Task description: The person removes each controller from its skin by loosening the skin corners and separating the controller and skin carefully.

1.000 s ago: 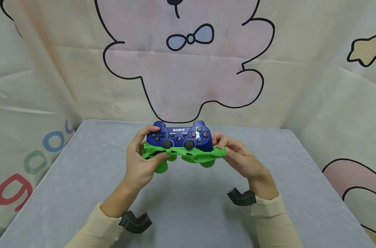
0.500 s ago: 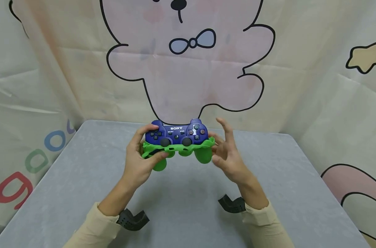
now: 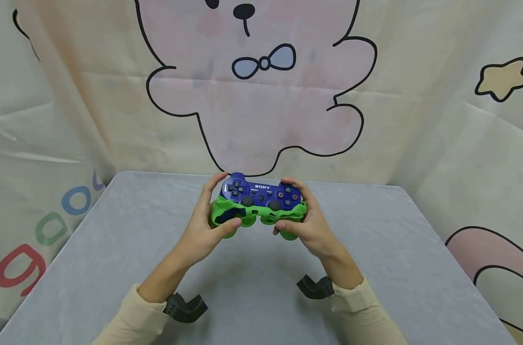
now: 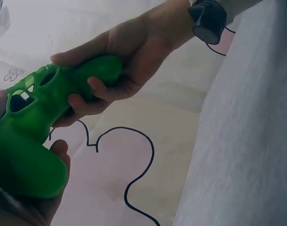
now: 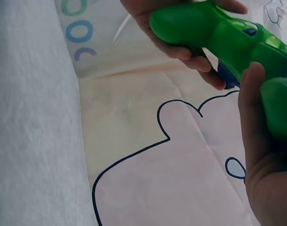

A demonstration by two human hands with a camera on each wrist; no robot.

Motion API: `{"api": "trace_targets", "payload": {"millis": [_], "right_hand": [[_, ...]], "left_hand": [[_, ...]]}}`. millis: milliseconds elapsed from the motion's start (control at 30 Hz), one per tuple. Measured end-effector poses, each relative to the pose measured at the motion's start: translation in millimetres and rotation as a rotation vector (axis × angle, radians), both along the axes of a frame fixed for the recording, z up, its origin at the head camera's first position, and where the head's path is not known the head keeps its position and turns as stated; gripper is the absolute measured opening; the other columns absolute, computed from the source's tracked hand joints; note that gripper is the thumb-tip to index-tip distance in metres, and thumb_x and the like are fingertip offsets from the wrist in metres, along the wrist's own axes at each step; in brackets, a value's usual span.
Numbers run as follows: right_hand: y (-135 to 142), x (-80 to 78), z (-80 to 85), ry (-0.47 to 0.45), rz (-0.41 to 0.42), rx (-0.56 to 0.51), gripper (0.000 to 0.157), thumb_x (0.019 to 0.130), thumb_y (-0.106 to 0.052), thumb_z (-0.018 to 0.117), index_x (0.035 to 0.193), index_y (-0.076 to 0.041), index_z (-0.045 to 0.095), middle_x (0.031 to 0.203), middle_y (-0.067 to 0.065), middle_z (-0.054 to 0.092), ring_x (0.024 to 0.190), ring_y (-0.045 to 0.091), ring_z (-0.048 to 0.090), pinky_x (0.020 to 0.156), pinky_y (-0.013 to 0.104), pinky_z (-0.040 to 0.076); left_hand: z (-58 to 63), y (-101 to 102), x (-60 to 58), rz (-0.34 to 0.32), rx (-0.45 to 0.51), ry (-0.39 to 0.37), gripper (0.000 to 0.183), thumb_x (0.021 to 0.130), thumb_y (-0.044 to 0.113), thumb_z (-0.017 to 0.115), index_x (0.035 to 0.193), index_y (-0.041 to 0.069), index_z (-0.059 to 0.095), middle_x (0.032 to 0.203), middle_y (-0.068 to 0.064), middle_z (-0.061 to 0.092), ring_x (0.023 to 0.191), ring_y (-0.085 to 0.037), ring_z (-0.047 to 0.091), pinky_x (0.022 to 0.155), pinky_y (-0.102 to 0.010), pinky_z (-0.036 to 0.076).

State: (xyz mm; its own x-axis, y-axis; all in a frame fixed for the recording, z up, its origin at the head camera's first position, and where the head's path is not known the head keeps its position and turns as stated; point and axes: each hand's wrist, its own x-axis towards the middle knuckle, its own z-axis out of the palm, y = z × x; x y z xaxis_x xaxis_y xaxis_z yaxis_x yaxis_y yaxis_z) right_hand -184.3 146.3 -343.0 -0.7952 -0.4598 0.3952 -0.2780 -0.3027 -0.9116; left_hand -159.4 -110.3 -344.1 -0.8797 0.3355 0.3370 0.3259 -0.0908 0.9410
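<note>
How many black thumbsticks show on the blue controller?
2: the left thumbstick and the right thumbstick, both along the upper edge of the green cover in the head view.

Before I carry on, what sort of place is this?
Probably an indoor tabletop recording booth. Cartoon-printed fabric hangs behind and on both sides of a grey tabletop, and a black device on each wrist suggests filming.

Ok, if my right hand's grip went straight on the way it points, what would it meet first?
Likely the green cover your right hand's grip holds, then the blue controller partly inside it; depth is unclear.
</note>
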Motion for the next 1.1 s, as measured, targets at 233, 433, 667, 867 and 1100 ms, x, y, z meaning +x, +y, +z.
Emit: {"api": "trace_targets", "payload": {"millis": [233, 433, 667, 867, 1100], "right_hand": [[-1.5, -0.8, 3.1, -0.036, 0.001, -0.056, 0.08, 0.088, 0.006, 0.072, 0.151, -0.022, 0.03, 0.124, 0.007, 0.055, 0.072, 0.017, 0.069, 0.058, 0.029, 0.058], [-7.1, 0.0, 5.5, -0.004, -0.045, -0.075, 0.071, 0.093, 0.012, 0.061, 0.148, -0.023, 0.034, 0.118, 0.004, 0.055, 0.064, 0.014, 0.06, 0.053, 0.023, 0.052], [-5.6, -5.2, 1.6, -0.062, -0.032, -0.147, 0.065, 0.097, 0.012, 0.051, 0.147, -0.026, 0.035, 0.119, 0.002, 0.052, 0.069, 0.011, 0.059, 0.058, 0.018, 0.052], [-2.0, -5.3, -2.4, -0.097, -0.039, -0.209, 0.064, 0.098, 0.011, 0.051, 0.147, -0.026, 0.035, 0.115, -0.001, 0.055, 0.07, 0.008, 0.058, 0.058, 0.015, 0.049], [-3.2, -4.3, -4.5, -0.125, -0.092, -0.257, 0.062, 0.1, 0.009, 0.05, 0.148, -0.026, 0.033, 0.116, -0.001, 0.055, 0.07, 0.007, 0.06, 0.059, 0.014, 0.05]], "left_hand": [[2.3, 4.9, -0.7, 0.008, -0.083, 0.084, 0.078, 0.104, 0.008, 0.055, 0.161, 0.035, 0.009, 0.116, -0.018, 0.061, 0.086, -0.02, 0.065, 0.07, -0.029, 0.058], [1.4, 9.9, 0.3, 0.046, -0.16, 0.098, 0.077, 0.106, 0.005, 0.044, 0.161, 0.04, 0.003, 0.114, -0.013, 0.049, 0.071, -0.021, 0.048, 0.059, -0.027, 0.046], [2.6, 4.0, -0.1, 0.076, -0.295, 0.213, 0.083, 0.103, -0.007, 0.043, 0.164, 0.031, 0.002, 0.111, -0.013, 0.054, 0.062, -0.011, 0.046, 0.055, -0.025, 0.046], [-1.0, 5.5, 2.1, 0.109, -0.304, 0.246, 0.079, 0.103, -0.009, 0.038, 0.164, 0.032, 0.007, 0.088, -0.011, 0.057, 0.055, -0.008, 0.046, 0.05, -0.025, 0.047], [-8.5, 18.2, 7.0, 0.18, -0.233, 0.231, 0.075, 0.105, -0.005, 0.042, 0.164, 0.025, 0.009, 0.112, -0.02, 0.07, 0.069, -0.013, 0.07, 0.062, -0.026, 0.06]]}}
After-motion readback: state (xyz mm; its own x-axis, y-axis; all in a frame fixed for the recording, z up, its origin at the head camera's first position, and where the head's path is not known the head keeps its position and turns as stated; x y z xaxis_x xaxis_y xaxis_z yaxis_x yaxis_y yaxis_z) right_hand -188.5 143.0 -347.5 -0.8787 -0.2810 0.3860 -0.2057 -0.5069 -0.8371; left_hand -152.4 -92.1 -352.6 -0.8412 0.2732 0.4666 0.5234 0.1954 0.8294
